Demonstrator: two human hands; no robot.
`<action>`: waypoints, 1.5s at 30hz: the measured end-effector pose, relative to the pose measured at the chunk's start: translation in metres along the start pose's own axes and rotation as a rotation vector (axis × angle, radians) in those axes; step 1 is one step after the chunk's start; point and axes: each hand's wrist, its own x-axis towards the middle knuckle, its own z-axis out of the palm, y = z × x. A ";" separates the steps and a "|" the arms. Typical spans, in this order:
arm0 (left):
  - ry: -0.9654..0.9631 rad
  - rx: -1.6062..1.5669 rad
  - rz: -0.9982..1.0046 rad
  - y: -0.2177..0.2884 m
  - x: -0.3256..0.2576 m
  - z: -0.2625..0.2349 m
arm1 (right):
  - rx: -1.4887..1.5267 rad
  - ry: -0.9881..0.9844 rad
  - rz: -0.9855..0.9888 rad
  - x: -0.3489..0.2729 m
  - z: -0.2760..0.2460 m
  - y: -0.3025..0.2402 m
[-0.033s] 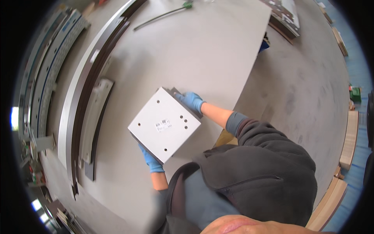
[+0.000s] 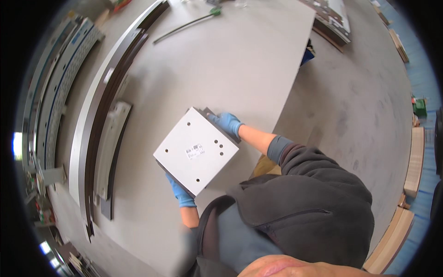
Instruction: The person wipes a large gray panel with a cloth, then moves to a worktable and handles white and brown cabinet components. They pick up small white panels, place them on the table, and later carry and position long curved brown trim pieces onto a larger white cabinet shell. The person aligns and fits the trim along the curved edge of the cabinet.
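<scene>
A square white panel (image 2: 196, 164) with several drilled holes and a small printed label lies turned like a diamond in front of me. Darker grey pieces show under its edges, so it looks stacked on other panels. My left hand (image 2: 182, 191), in a blue glove, wraps round the near left edge, and its fingertips are hidden beneath. On the far right edge, my blue-gloved right hand (image 2: 226, 123) grips the side next to a dark grey piece. Both hands hold the stack over the pale table (image 2: 221, 60).
Long brown and white profiles (image 2: 94, 120) run along the table's left side, with shorter white strips (image 2: 110, 152) beside them. A bar clamp with a green end (image 2: 187, 27) lies at the far end. Stacked panels (image 2: 334, 18) stand far right; wooden boards (image 2: 392, 240) lie at the right.
The whole picture has shifted slightly, the table's far items moving down and left. My hands keep the same hold on the panel stack.
</scene>
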 end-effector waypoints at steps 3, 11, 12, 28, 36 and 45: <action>-0.037 -0.083 -0.167 0.005 0.016 0.008 | 0.087 0.028 0.032 -0.005 -0.004 0.006; -0.067 -0.012 -0.198 0.011 0.023 0.010 | 0.275 0.016 0.145 -0.018 -0.006 0.011; -0.081 0.007 -0.179 0.010 0.024 0.010 | 0.273 0.031 0.082 -0.017 -0.006 0.012; 0.179 0.069 -0.330 0.012 0.007 -0.041 | 0.384 -0.135 -0.093 -0.016 0.005 0.049; 0.157 0.056 -0.220 0.006 -0.019 -0.038 | 0.355 -0.079 -0.288 -0.036 0.008 0.039; 0.188 0.343 -0.214 -0.004 -0.002 -0.041 | 0.273 0.013 -0.318 -0.036 0.006 0.031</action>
